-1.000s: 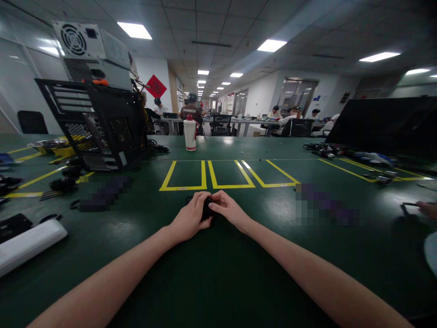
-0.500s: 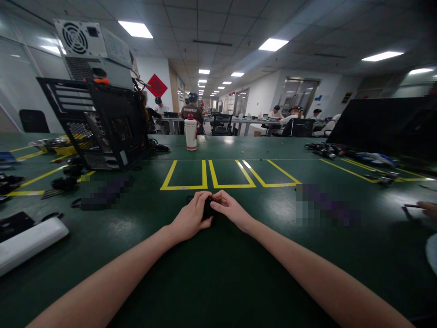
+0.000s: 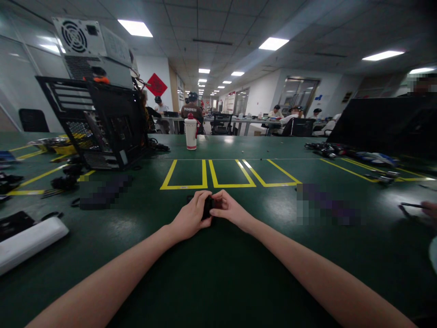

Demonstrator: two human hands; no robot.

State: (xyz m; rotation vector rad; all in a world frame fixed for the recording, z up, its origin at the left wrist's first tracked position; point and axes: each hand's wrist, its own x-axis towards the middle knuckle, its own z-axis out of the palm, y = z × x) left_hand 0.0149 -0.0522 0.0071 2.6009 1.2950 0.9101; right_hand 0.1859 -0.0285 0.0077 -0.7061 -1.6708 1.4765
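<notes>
Green counter (image 3: 218,278) fills the foreground before me: at far left lies a long white case (image 3: 36,243), with a black computer chassis (image 3: 126,130) standing farther back and a blurred dark item (image 3: 105,193) nearer the middle. My left grip (image 3: 189,214) is clamped on a small black object (image 3: 207,208), fingers over its far side, thumb on the side nearest me; a white-and-red bottle (image 3: 191,134) stands well beyond. The object sits just right of my left palm, between both hands and on my side of the yellow tape outlines (image 3: 205,175). My left hand is the nearer, covering most of it; the part showing is taller than wide, though its true long axis is hidden. My right grip (image 3: 232,210) has thumb and fingertips slightly parted at the object's right side; whether they pinch it, I cannot tell. Farther right lies a blurred purple item (image 3: 329,205), then a co-worker's hand (image 3: 429,208).
</notes>
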